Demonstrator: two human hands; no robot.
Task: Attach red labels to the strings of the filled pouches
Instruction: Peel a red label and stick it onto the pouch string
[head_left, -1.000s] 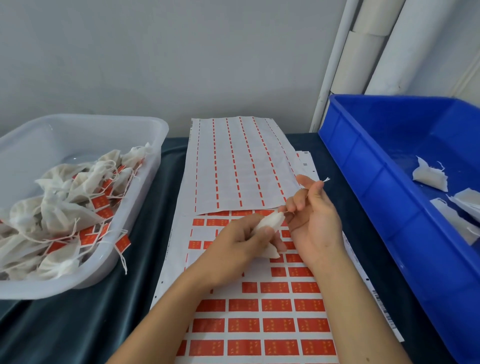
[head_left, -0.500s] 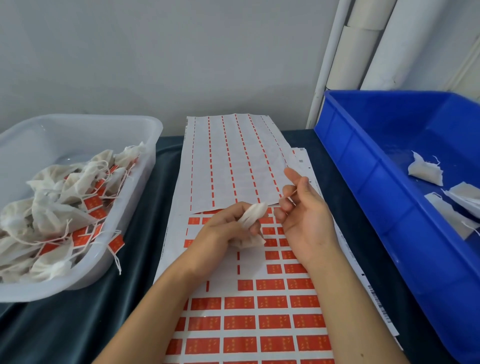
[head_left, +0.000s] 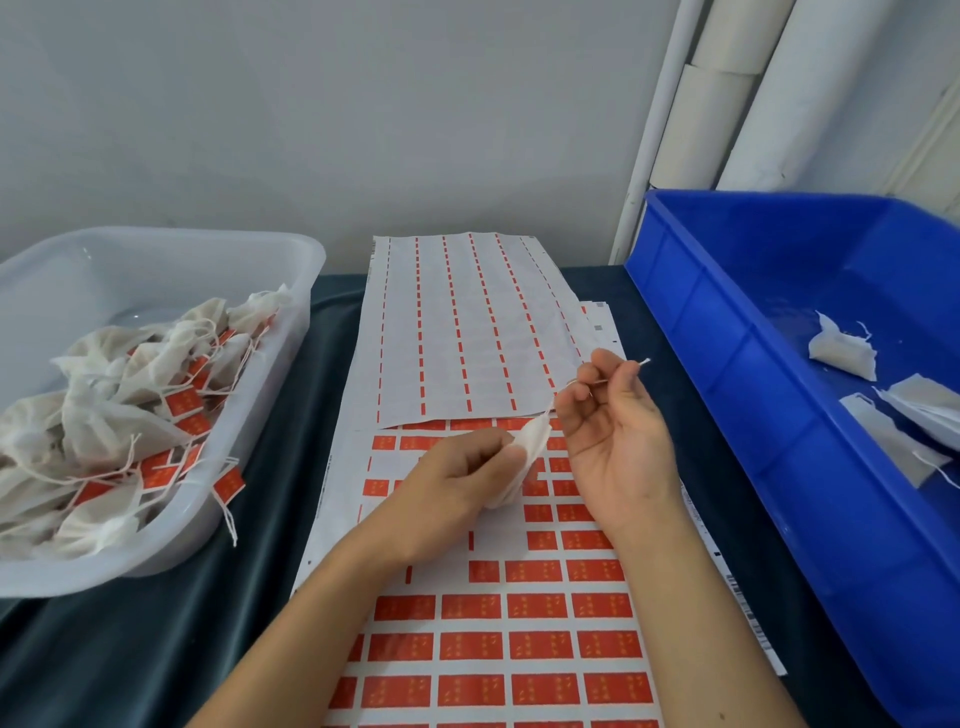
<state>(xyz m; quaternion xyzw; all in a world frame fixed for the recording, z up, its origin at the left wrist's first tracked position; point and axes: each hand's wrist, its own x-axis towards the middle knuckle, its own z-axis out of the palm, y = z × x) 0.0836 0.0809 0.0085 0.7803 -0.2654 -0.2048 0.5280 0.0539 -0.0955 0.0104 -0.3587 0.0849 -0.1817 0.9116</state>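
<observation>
My left hand (head_left: 457, 480) grips a small white filled pouch (head_left: 530, 447) above the sheet of red labels (head_left: 519, 644). From the pouch a thin white string (head_left: 602, 382) runs up to the right. My right hand (head_left: 613, 431) pinches that string between thumb and fingers, its frayed end sticking out past the fingertips. Several rows at the top of the label sheet have bare gaps where labels are gone.
A clear plastic tub (head_left: 249, 467) at the left holds several pouches with red labels on their strings. A blue bin (head_left: 737, 395) at the right holds a few unlabelled pouches (head_left: 844, 353). A used backing sheet (head_left: 467, 327) lies at the back on the dark cloth.
My right hand has drawn the string up and out to the right, so its end shows again. My left hand has turned the pouch slightly and stays over the label sheet.
</observation>
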